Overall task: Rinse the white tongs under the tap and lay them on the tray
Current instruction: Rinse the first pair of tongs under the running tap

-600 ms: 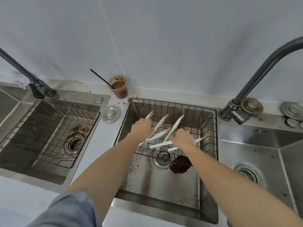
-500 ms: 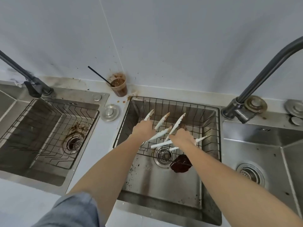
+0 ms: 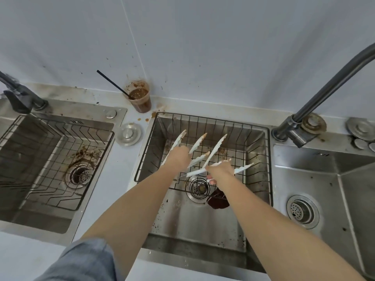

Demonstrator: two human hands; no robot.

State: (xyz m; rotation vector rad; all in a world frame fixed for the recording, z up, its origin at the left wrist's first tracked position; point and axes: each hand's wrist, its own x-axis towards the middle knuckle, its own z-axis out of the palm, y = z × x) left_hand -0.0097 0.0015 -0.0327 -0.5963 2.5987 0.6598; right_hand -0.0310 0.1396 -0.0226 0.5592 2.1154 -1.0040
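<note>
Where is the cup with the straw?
Head view, left of centre: the cup stands on the counter by the wall, just behind the middle sink's back-left corner.

You've got a white counter (image 3: 123, 167): stained brown cup (image 3: 141, 100) with straw, steel drain lid (image 3: 128, 133) near it.

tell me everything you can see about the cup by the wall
The cup is clear plastic, smeared inside with brown residue and part full of brown liquid. It stands upright on the counter close to the white wall, just behind the middle sink's back left corner. A black straw leans out of it to the left. Brown drips spot the counter at its base.
</note>
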